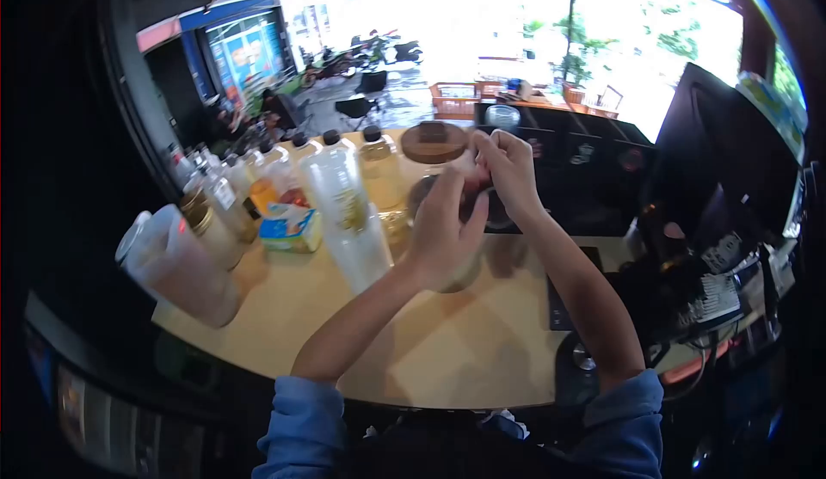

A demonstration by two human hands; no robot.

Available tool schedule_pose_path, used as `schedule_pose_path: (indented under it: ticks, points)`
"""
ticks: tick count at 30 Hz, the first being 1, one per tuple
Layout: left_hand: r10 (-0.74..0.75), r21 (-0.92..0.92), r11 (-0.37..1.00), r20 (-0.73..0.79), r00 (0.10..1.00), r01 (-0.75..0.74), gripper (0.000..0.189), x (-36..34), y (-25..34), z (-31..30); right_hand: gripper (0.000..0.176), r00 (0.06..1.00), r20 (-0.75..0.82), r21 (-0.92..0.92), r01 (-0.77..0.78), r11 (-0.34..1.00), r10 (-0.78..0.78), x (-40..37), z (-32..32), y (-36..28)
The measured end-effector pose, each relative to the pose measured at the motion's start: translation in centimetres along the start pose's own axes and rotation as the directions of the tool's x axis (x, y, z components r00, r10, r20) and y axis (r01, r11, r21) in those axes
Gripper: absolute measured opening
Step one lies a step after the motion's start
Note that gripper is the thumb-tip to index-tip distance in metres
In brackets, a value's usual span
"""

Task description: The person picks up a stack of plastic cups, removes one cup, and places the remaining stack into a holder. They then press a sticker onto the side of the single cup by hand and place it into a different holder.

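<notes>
My left hand (pixel 443 225) is raised over the table, its thumb and fingers closing toward a blurred reddish patch between my hands. Just right of it and a little higher, my right hand (pixel 514 169) is curled shut. Whatever the fingers hold is too small and smeared to name. Below and behind both hands sits a round, dark-topped container, mostly hidden by them. Farther back stands a clear jar with a brown lid (pixel 434 142). A tall stack of clear plastic cups (pixel 340 195) leans left of my left hand.
Black-capped bottles (pixel 376 169) line the table's back left, near a tissue pack (pixel 290 228). A plastic pitcher (pixel 181 268) stands at the left edge. To the right are a dark monitor (pixel 731 152) and cables. A black panel (pixel 585 161) borders the back; outdoor seating lies beyond.
</notes>
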State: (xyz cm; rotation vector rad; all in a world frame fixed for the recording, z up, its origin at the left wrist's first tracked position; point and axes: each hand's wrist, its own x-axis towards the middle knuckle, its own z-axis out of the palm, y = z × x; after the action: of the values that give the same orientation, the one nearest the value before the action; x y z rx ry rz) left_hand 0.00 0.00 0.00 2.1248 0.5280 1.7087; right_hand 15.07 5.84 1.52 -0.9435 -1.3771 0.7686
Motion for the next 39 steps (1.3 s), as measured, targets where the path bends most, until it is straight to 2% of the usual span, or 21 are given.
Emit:
schedule_pose_path:
  ticks: [2,3,5,6,7,8,9,10,11,12,13,14,16,20,22,26,32,35,37,38,39]
  points:
    - [0.054,0.197,0.978,0.086,0.995,-0.07,0.027,-3.1,1.1,-1.9,0.043,0.992,0.126,-0.055,0.014,0.998,-0.007,-1.3,1.4,0.3]
    - [0.063,0.239,0.967,0.114,0.991,-0.089,0.027,-4.7,0.3,-7.3,0.043,0.992,0.124,-0.005,0.032,0.999,-0.032,-1.7,6.4,0.7]
    - [0.348,0.378,0.84,0.173,0.921,-0.388,0.035,-7.7,-1.3,-10.6,0.054,0.93,0.343,-0.02,0.147,0.989,-0.131,-3.3,9.2,1.7]
    - [0.341,0.386,0.841,0.169,0.925,-0.38,0.035,-9.0,-1.7,-11.8,0.078,0.894,0.446,-0.04,0.077,0.996,-0.051,-4.3,10.3,1.8]
    - [0.325,0.458,0.833,0.046,0.945,-0.309,0.044,-10.1,-2.1,-12.9,0.078,0.891,0.451,-0.035,0.077,0.996,-0.053,-4.6,11.4,2.4]
    - [0.313,0.518,0.824,-0.078,0.947,-0.23,0.053,-10.8,-2.5,-13.9,0.092,0.861,0.496,-0.09,0.179,0.98,-0.112,-4.6,12.6,3.6]
    - [0.308,0.52,0.824,-0.078,0.948,-0.225,0.053,-11.1,-3.0,-14.7,0.105,0.824,0.543,-0.139,0.28,0.95,-0.163,-4.9,13.6,3.7]
    - [0.174,0.471,0.88,-0.188,0.967,-0.066,0.066,-11.2,-3.5,-15.4,0.115,0.799,0.561,-0.078,0.313,0.947,-0.218,-4.9,14.3,3.8]
    - [0.033,0.403,0.911,-0.289,0.957,0.091,0.079,-11.5,-4.2,-16.1,0.115,0.798,0.563,-0.077,0.31,0.948,-0.215,-5.0,14.8,3.8]
    - [-0.082,0.388,0.906,-0.236,0.968,0.172,0.1,-11.8,-5.0,-16.9,0.114,0.805,0.551,-0.076,0.31,0.948,-0.22,-5.1,15.2,3.7]
    - [-0.083,0.388,0.906,-0.236,0.968,0.172,0.1,-12.2,-5.8,-17.3,0.113,0.813,0.537,-0.074,0.311,0.947,-0.225,-5.2,15.7,3.7]
    - [-0.181,0.314,0.921,-0.178,0.967,0.23,0.107,-12.5,-6.5,-17.5,0.113,0.813,0.537,-0.077,0.313,0.947,-0.225,-5.4,15.9,3.6]
    - [-0.329,0.193,0.922,-0.067,0.942,0.336,0.124,-12.7,-7.7,-17.6,0.109,0.861,0.499,-0.175,0.206,0.963,-0.094,-6.0,16.3,3.0]
    - [-0.308,0.084,0.947,-0.017,0.951,0.309,0.123,-12.3,-9.1,-17.0,0.106,0.898,0.433,-0.207,0.182,0.961,-0.077,-7.4,17.7,2.6]
    - [-0.43,-0.129,0.898,-0.046,0.902,0.421,0.117,-12.3,-9.6,-17.0,0.109,0.921,0.386,-0.217,0.143,0.966,-0.05,-8.1,18.3,1.9]
    - [-0.363,-0.082,0.93,-0.055,0.93,0.358,0.106,-13.1,-11.1,-17.1,0.107,0.931,0.35,-0.254,0.203,0.946,-0.106,-8.4,18.8,2.2]
    - [-0.404,-0.15,0.906,-0.027,0.914,0.396,0.093,-12.6,-9.5,-17.2,0.105,0.95,0.293,-0.272,0.19,0.943,-0.107,-8.4,19.3,0.7]
    - [-0.339,-0.086,0.938,-0.031,0.94,0.335,0.096,-12.8,-9.6,-17.3,0.096,0.947,0.285,-0.17,0.203,0.964,-0.149,-6.9,19.5,-0.7]
    - [-0.352,-0.085,0.934,-0.059,0.934,0.346,0.1,-12.8,-9.2,-17.4,0.089,0.94,0.234,-0.003,0.258,0.966,-0.25,-5.5,19.4,-1.9]
    - [-0.344,-0.085,0.937,-0.056,0.937,0.339,0.1,-12.9,-9.2,-17.5,0.09,0.924,0.189,0.023,0.334,0.942,-0.332,-4.6,19.2,-2.3]
    - [-0.331,-0.099,0.941,-0.063,0.941,0.324,0.102,-12.9,-9.5,-17.8,0.09,0.923,0.184,0.021,0.341,0.94,-0.339,-4.4,18.9,-3.1]
